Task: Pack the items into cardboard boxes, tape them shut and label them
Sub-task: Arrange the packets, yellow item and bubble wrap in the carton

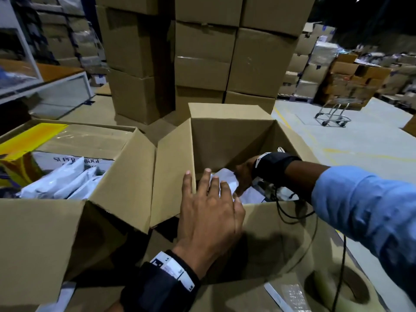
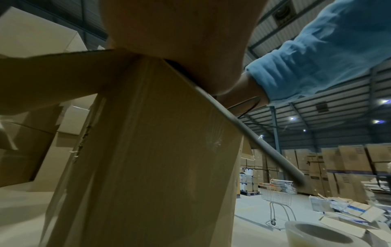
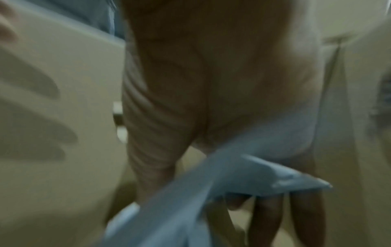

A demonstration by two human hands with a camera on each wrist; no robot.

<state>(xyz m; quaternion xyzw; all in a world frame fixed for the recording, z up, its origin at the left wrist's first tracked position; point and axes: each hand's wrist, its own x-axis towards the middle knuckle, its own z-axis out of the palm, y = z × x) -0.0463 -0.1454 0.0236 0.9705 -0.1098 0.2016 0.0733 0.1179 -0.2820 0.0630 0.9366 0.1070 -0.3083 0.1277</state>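
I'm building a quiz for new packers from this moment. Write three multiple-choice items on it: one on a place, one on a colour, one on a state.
1. Where is the right hand?
A. inside the open brown cardboard box
B. on the tape roll
C. on the trolley

2. What colour are the plastic mailer bags in the left-hand open carton?
A. black
B. white
C. red

3. What state are the middle box's top flaps in?
A. taped shut
B. folded closed, untaped
C. open

Answers: 1 A, the head view shows it reaching down inside, pinching a white bag. 2 B, they show white. 3 C, the flaps stand apart while the left hand rests on the near edge.
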